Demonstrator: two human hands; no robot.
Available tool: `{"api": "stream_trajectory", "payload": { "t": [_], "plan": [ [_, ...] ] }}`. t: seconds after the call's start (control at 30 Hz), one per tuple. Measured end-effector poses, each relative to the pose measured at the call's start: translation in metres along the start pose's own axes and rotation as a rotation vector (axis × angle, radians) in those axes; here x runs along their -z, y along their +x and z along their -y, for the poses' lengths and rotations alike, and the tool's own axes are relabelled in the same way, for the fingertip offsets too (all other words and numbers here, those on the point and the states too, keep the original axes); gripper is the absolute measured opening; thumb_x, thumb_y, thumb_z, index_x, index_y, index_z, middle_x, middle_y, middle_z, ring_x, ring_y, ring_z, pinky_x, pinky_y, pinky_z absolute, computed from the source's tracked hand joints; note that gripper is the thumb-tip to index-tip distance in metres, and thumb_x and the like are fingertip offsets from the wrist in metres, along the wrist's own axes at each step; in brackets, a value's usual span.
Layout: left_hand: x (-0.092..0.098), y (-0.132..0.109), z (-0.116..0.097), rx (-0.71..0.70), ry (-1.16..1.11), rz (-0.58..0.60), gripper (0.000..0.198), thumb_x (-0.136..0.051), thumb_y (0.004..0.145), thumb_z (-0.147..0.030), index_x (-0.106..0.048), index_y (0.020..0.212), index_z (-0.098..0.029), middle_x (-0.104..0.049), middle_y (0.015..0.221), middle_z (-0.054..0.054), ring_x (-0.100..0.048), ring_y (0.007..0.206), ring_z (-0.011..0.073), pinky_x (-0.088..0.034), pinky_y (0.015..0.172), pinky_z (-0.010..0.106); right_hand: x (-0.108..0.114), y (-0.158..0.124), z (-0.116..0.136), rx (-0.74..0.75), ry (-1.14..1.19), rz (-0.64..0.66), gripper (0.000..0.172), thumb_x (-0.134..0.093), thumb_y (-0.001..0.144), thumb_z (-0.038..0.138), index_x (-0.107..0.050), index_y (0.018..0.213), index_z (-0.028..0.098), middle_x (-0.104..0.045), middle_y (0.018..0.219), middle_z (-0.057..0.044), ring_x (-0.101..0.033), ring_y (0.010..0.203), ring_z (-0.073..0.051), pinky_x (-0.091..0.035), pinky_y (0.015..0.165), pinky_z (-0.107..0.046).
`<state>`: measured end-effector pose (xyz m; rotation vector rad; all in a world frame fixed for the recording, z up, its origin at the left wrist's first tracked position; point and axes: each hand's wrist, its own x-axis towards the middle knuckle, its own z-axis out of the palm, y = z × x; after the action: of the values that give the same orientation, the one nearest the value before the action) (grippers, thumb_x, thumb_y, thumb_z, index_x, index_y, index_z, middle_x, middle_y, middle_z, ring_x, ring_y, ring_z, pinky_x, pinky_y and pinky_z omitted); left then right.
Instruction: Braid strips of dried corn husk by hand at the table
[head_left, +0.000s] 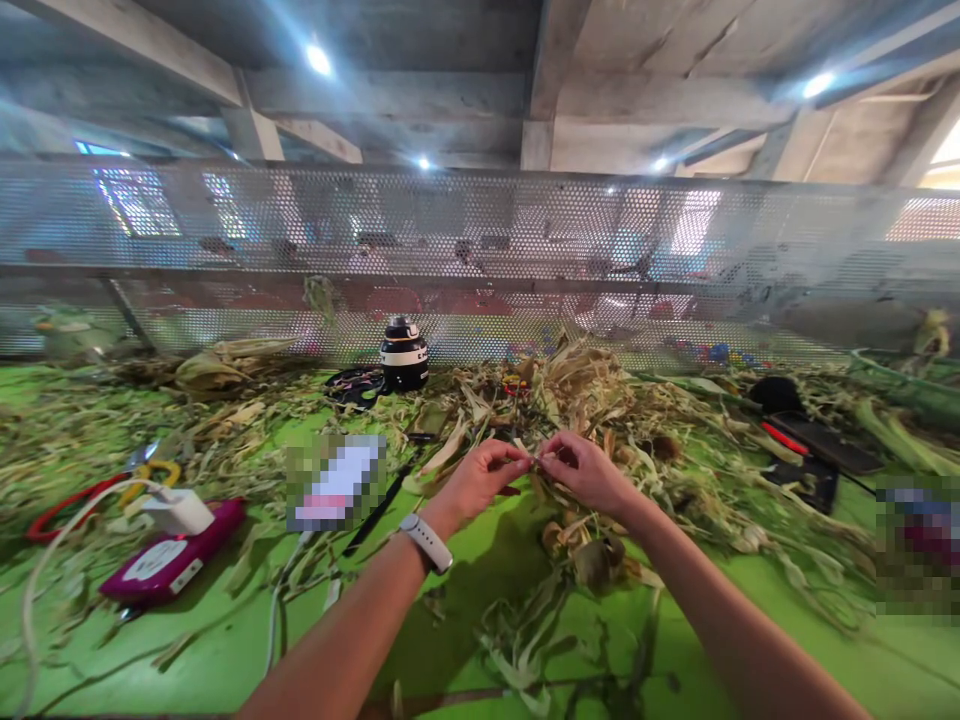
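Observation:
My left hand (491, 475), with a white band on its wrist, and my right hand (589, 472) meet over the middle of the green table (480, 560). Thumb and forefinger of each are pinched together, fingertips almost touching. What lies between them is too small to make out; it may be a thin strip of husk. Just behind the hands rises a heap of dry corn husks (581, 375). Below my right hand lies a crumpled brownish husk bundle (598, 560). Loose pale green husk strips (521, 640) are scattered nearer to me.
On the left lie a purple power strip (176, 555) with a white charger (180, 510), scissors (75, 505) and a phone (341, 482) on a cable. A black bottle (403, 355) stands before the perforated metal screen (480, 230). Dark objects (814, 450) and a green basket (907, 385) are right.

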<state>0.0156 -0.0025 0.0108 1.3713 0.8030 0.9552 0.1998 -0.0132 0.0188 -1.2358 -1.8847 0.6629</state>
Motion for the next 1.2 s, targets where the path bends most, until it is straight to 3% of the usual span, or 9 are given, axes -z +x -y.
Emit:
{"api": "stream_trajectory", "payload": {
  "t": [0.27, 0.47, 0.77, 1.2],
  "plan": [
    [0.001, 0.003, 0.002, -0.076, -0.013, 0.129, 0.029, -0.072, 0.065, -0.042, -0.068, 0.074, -0.015, -0.064, 0.071, 0.002, -0.058, 0.069, 0.0132, -0.046, 0.073, 0.028, 0.004, -0.002, 0.002, 0.005, -0.028, 0.031, 0.01, -0.051, 0.078, 0.028, -0.053, 0.077, 0.018, -0.059, 0.07, 0.001, -0.047, 0.056, -0.01, -0.037, 0.052, -0.022],
    [-0.001, 0.003, 0.007, -0.049, -0.101, 0.169, 0.035, -0.07, 0.067, -0.045, -0.063, 0.081, -0.013, -0.064, 0.069, 0.001, -0.062, 0.061, 0.0143, -0.051, 0.062, 0.029, 0.004, -0.002, 0.002, 0.005, 0.027, 0.041, 0.009, -0.054, 0.074, 0.025, -0.053, 0.071, 0.017, -0.06, 0.066, 0.001, -0.046, 0.053, -0.009, -0.036, 0.05, -0.02],
    [-0.004, 0.003, 0.004, -0.138, -0.078, 0.072, 0.032, -0.072, 0.065, -0.043, -0.066, 0.076, -0.013, -0.065, 0.067, 0.001, -0.06, 0.059, 0.0123, -0.05, 0.063, 0.026, -0.005, 0.0, -0.003, -0.045, 0.218, -0.066, 0.015, -0.059, 0.072, 0.033, -0.052, 0.072, 0.019, -0.06, 0.065, 0.001, -0.056, 0.06, -0.013, -0.047, 0.059, -0.025],
    [-0.008, 0.003, 0.006, -0.138, -0.198, -0.011, 0.032, -0.073, 0.064, -0.042, -0.064, 0.076, -0.013, -0.063, 0.065, 0.0, -0.058, 0.06, 0.0114, -0.052, 0.056, 0.025, -0.014, -0.004, 0.002, -0.009, 0.147, -0.23, 0.017, -0.056, 0.077, 0.037, -0.053, 0.076, 0.02, -0.061, 0.066, -0.001, -0.059, 0.059, -0.015, -0.048, 0.056, -0.026]
  ]
}}
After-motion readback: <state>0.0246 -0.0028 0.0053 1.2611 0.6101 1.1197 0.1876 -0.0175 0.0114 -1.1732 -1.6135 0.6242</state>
